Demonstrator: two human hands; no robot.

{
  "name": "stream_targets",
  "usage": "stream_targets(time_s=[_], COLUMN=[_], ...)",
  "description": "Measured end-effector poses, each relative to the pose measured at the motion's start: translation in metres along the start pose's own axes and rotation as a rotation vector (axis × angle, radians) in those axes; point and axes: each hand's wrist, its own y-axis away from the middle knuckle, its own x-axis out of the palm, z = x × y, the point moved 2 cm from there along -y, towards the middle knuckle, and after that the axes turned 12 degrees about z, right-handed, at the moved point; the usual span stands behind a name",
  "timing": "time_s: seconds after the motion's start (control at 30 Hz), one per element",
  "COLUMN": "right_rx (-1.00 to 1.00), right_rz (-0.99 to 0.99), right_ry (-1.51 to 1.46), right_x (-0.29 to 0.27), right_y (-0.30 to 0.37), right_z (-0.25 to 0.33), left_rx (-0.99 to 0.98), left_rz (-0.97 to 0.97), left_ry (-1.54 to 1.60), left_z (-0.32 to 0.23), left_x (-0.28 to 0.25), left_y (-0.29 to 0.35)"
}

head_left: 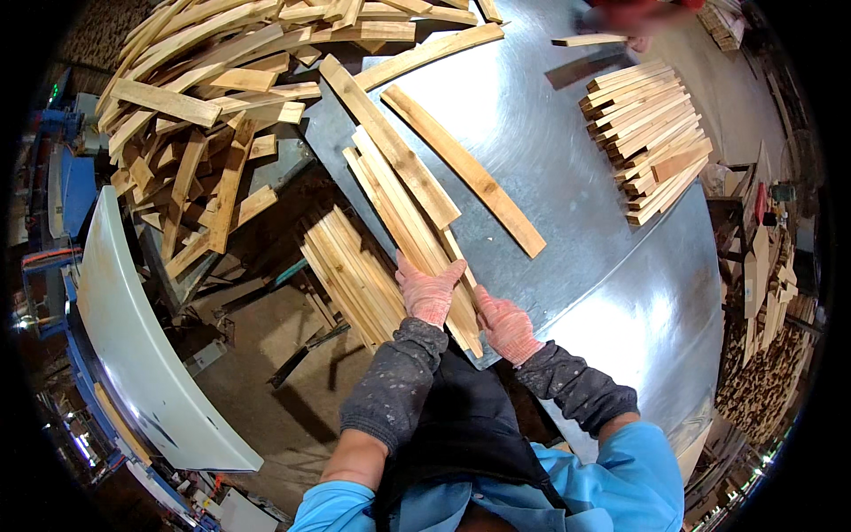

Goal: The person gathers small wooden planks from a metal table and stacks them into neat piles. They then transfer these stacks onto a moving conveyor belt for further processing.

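Both my hands wear pinkish knitted gloves, with dark grey sleeves on the forearms. A bundle of narrow wooden strips (pixel 394 204) lies lengthwise along the left edge of the metal table. My left hand (pixel 429 291) is closed across the bundle near its close end, thumb toward the right. At the bundle's right side, my right hand (pixel 507 326) grips its edge close to the end; some fingertips are hidden. A wider plank (pixel 390 142) rests partly over the far part of the bundle. To the right of it a separate plank (pixel 465 173) lies on the metal.
Left of the metal table (pixel 567 239), a stack of strips (pixel 350 270) sits lower down. A heap of loose boards (pixel 213 97) fills the far left. Neat strips (pixel 647 137) are piled at right. Beyond them, a blurred person in red (pixel 638 16) reaches toward a short piece.
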Motion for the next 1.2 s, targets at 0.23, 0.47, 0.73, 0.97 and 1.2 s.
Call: stream_targets(time_s=[0.23, 0.47, 0.73, 0.97, 1.2], right_rx=[0.149, 0.09, 0.01, 0.161, 0.17], right_rz=[0.469, -0.154, 0.282, 0.291, 0.241], right_ry=[0.11, 0.061, -1.113, -1.232, -0.301], right_x=[-0.097, -0.099, -0.112, -0.083, -0.034], right_y=[-0.044, -0.206, -0.182, -0.109, -0.029], right_z=[0.052, 0.084, 0.006, -0.041, -0.038], left_rx=[0.02, 0.023, 0.032, 0.043, 0.101], left_rz=[-0.035, 0.073, 0.072, 0.049, 0.027], left_ry=[-0.13, -0.199, -0.08, -0.089, 0.006], left_z=[0.016, 0.02, 0.004, 0.015, 0.003], left_x=[0.008, 0.006, -0.006, -0.001, -0.004], left_y=[-0.015, -0.024, -0.009, -0.017, -0.007])
